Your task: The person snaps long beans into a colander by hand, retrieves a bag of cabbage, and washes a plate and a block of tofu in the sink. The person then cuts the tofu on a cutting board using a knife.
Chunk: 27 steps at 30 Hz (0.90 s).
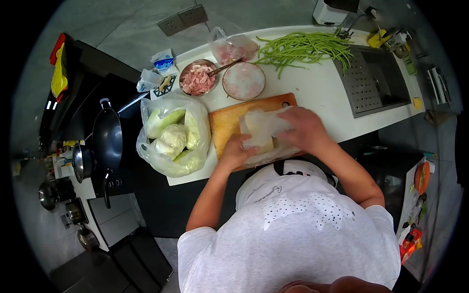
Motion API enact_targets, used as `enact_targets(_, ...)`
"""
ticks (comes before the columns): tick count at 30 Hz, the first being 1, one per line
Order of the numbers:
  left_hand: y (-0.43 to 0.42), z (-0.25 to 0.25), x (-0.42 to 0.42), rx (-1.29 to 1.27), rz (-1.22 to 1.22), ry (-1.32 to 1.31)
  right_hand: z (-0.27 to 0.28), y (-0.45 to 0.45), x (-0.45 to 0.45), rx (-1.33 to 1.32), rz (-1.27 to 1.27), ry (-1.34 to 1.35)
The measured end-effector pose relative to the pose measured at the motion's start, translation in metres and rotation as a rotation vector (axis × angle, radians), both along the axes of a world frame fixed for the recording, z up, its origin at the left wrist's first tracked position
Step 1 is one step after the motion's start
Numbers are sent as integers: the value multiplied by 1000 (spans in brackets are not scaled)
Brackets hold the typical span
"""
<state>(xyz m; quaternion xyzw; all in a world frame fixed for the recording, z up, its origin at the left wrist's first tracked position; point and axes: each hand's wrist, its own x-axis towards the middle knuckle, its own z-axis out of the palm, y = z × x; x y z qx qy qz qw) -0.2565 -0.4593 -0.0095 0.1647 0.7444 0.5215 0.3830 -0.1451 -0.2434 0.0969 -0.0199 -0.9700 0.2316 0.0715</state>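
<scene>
A thin, whitish plastic bag (261, 122) lies over the near right part of a wooden cutting board (226, 117). Something pale shows through it; its kind is hard to make out. At the bag's left edge, my left hand (236, 152) is closed on the plastic with curled fingers. My right hand (305, 128) is at the bag's right side, touching it, its fingers smeared by motion. Left of the board stands an open plastic bag (205, 132) with several pale green cabbages (171, 141) inside.
Behind the board are a metal bowl of cut meat (197, 80), a plate (244, 82) and a bag of meat (232, 50). Long green beans (303, 50) lie at the back, near the sink (386, 80). A black wok (107, 134) stands on the left.
</scene>
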Motion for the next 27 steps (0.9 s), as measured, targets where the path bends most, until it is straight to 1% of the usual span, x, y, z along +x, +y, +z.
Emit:
enact_targets(1,-3,-2,-3,-123,-113,170,0,-10,-6,-27,83,154)
enact_targets(2,-5,-4,-6,-245,-233,342,-9,-18,-13,-38,74,154)
enact_targets(3,-2,-15,-5,-254,-245,342,-28,-26,-20,85,75,158)
enact_targets(4,2,-32,-3,-8,46,109,-48,-29,-25,212,75,160)
enact_targets(5,5,-44,-2,238,336,-128,-71,-22,-34,207,65,160)
enact_targets(6,6,-47,-6,233,327,-127,-96,-11,-49,177,1,2)
enact_targets(7,8,-46,-10,281,345,-328,-100,-5,-58,146,-59,-155)
enact_targets(8,9,-44,-10,304,357,-429,-102,-1,-57,143,-58,-155)
enact_targets(9,12,-38,-10,322,372,-530,-88,1,-57,235,-76,144)
enact_targets(10,22,-14,-5,388,478,-776,-77,3,-58,323,-96,443)
enact_targets(11,29,2,-2,452,584,-1022,-70,2,-51,319,-97,441)
enact_targets(12,31,4,-2,448,588,-1024,-64,-4,-38,139,42,349)
enact_targets(13,33,5,-2,469,578,-944,-61,-8,-28,-39,185,255)
enact_targets(14,36,7,0,494,571,-864,-62,-12,-20,-38,198,250)
enact_targets(15,40,13,3,498,579,-867,-66,-16,-13,-250,38,-45)
enact_targets(16,44,21,7,487,521,-825,-71,-19,-9,-459,-134,-340)
enact_targets(17,49,18,13,481,489,-805,-76,-17,-10,-459,-138,-340)
enact_targets(18,53,16,20,475,457,-783,-80,-15,-12,-483,-241,-521)
enact_targets(19,61,7,34,394,350,-534,-83,-12,-14,-489,-342,-705)
enact_targets(20,68,-1,46,354,212,-322,-86,-7,-15,-543,-364,-780)
enact_targets(21,76,-3,58,315,102,-101,-87,1,-14,-632,-344,-786)
enact_targets(22,86,7,65,318,-50,88,-88,8,-16,-732,-322,-780)
enact_targets(23,94,14,71,321,-46,91,-91,16,-18,-849,-294,-725)
enact_targets(25,108,25,82,410,-193,-175,-94,23,-21,-1031,-273,-609)
enact_targets(26,115,31,88,413,-196,-177,-95,23,-22,-1089,-272,-561)
enact_targets(27,120,36,93,417,-210,-125,-96,22,-22,-1131,-272,-524)
